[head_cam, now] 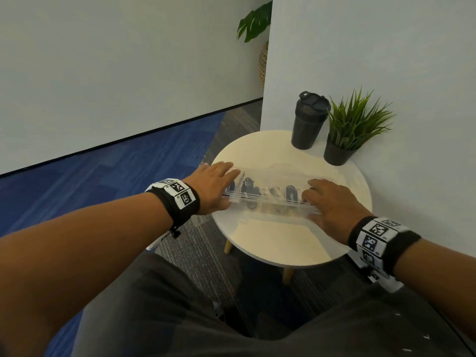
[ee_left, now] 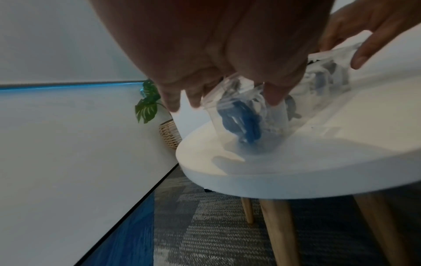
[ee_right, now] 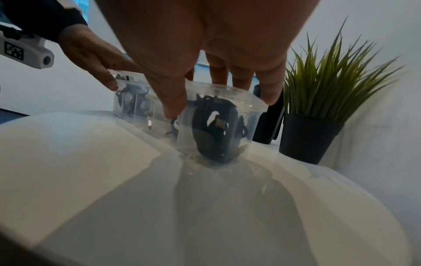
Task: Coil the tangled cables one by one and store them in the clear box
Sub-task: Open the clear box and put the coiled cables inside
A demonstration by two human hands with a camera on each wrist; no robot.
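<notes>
The clear box (head_cam: 270, 203) lies lengthways on the round white table (head_cam: 270, 243) with its lid on. Several coiled cables sit inside it: a dark blue one (head_cam: 248, 186), a white one (head_cam: 270, 191) and a blue one (head_cam: 291, 193). My left hand (head_cam: 229, 188) grips the box's left end, fingers over the far side and thumb on the near wall. My right hand (head_cam: 316, 199) grips the right end the same way. The left wrist view shows a blue coil (ee_left: 241, 124) through the wall. A black coil (ee_right: 214, 129) shows in the right wrist view.
A black tumbler (head_cam: 307, 122) and a potted grass plant (head_cam: 347, 130) stand at the table's back right, against a white wall. The box reaches the table's left edge. Blue and grey carpet lies below, and my legs are in front of the table.
</notes>
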